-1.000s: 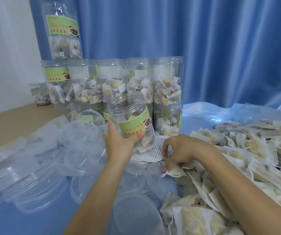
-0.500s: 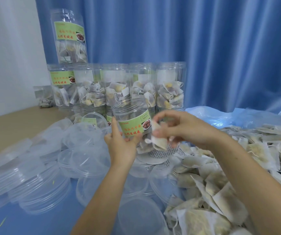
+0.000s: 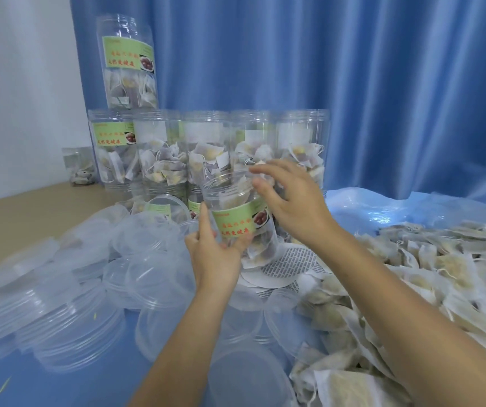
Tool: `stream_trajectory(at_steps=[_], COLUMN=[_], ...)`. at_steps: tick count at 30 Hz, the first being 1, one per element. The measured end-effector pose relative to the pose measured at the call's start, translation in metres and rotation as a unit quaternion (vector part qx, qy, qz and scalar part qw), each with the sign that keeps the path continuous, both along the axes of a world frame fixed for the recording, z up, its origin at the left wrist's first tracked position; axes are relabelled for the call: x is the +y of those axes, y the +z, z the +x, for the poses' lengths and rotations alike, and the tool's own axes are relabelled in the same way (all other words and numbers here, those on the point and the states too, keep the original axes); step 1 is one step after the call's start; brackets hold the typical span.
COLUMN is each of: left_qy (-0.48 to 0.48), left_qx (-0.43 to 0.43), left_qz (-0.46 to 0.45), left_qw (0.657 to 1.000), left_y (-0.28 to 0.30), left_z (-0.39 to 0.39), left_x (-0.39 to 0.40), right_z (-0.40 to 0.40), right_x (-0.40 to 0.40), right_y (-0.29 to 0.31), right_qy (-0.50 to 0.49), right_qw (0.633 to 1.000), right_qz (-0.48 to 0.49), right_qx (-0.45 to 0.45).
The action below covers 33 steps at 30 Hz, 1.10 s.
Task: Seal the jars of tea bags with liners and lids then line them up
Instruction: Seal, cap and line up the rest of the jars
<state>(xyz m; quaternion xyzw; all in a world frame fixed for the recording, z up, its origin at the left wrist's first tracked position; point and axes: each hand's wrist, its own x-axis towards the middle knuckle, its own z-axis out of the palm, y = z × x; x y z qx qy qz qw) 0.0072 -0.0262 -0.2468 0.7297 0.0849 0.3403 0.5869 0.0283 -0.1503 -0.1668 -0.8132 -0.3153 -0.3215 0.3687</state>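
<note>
Clear plastic lids [image 3: 159,292] lie heaped nearest on the blue table [image 3: 24,386], with loose tea bags [image 3: 441,277] piled to the right. Above the round liners [image 3: 283,268], the left hand [image 3: 215,254] grips a tilted, open, green-labelled jar [image 3: 236,212], while the right hand [image 3: 291,201] hovers at its mouth, fingers loosely spread. Filled jars [image 3: 206,151] stand stacked behind, before a blue curtain [image 3: 353,69].

We cannot tell whether the right hand [image 3: 291,202], blurred at its fingers [image 3: 261,171], holds anything over the open jar [image 3: 236,212]. The left hand [image 3: 215,254] covers that jar's lower left side, and the jar hides part of the round liners [image 3: 288,265] beneath. We read the green label print only as blur. The lower row of stacked jars [image 3: 206,148] is largely screened by lids [image 3: 145,239]. The tea bags [image 3: 456,268] run off the right edge; both forearms leave the bottom edge.
</note>
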Motion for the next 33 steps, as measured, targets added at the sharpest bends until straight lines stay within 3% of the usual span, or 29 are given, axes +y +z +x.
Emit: stream_trajectory(at_steps=[4,7,10,13,19,29,33], left_qy=[0.009,0.012,0.014,0.012,0.007,0.004,0.013], left_qx=[0.008,0.012,0.026,0.034,0.045,0.037,0.053], left_qz=[0.012,0.022,0.029,0.035,0.026,0.051,0.11], left_qw=[1.0,1.0,0.999,0.999,0.999,0.998,0.992], left_y=[0.002,0.004,0.004,0.004,0.005,0.01,0.013], left_z=[-0.003,-0.005,-0.006,-0.006,-0.007,-0.01,-0.011], left_x=[-0.001,-0.001,0.0,0.001,0.0,-0.003,-0.005], right_z=[0.011,0.015,0.015,0.016,0.015,0.002,-0.011], right_x=[-0.017,-0.027,-0.03,-0.029,-0.033,-0.032,-0.029], right_y=[-0.019,-0.03,-0.037,-0.039,-0.037,-0.014,0.001], right_qy=[-0.095,-0.185,-0.181,-0.153,-0.187,-0.232,-0.15], right_qw=[0.988,0.942,0.896,0.889,0.889,0.951,0.982], right_qz=[-0.018,-0.182,-0.286,-0.275,-0.259,-0.138,-0.106], right_qx=[0.121,0.213,0.286,0.333,0.328,0.15,0.035])
